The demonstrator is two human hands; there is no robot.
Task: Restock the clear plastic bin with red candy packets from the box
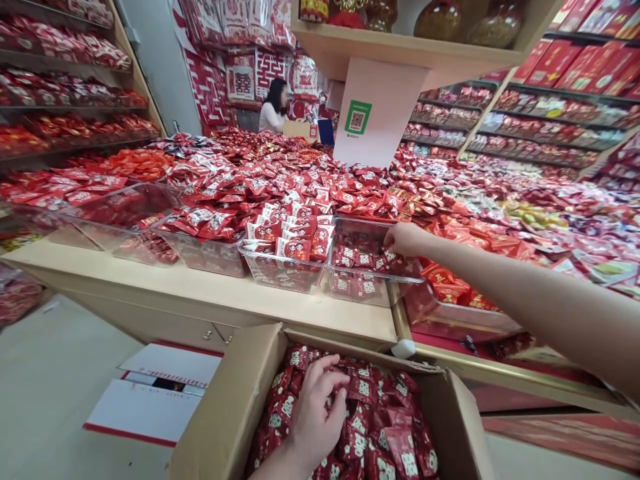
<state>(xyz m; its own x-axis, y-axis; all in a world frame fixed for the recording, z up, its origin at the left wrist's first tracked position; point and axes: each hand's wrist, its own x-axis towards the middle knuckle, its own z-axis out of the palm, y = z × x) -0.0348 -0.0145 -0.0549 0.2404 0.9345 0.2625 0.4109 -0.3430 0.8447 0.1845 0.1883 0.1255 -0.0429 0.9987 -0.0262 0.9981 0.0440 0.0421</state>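
Observation:
Below me is an open cardboard box (220,407) full of small dark red packets (357,443) printed with white double-happiness characters. My left hand (317,407) lies on these packets, its fingers slightly bent and apart, gripping nothing. Ahead, on the counter, a clear plastic bin (363,230) holds a low layer of matching red packets (353,257). My right hand (407,240) reaches over this bin's right side. Its fingers curl downward onto a small red packet (390,257), with the fingertips partly hidden.
Neighbouring clear bins (285,273) hold red and white packets along the wooden counter (215,287). Orange-red packets (453,287) fill a bin on the right. A white carton (155,393) sits on the floor. A shelf post (377,110) rises mid-display; a person (271,115) is behind.

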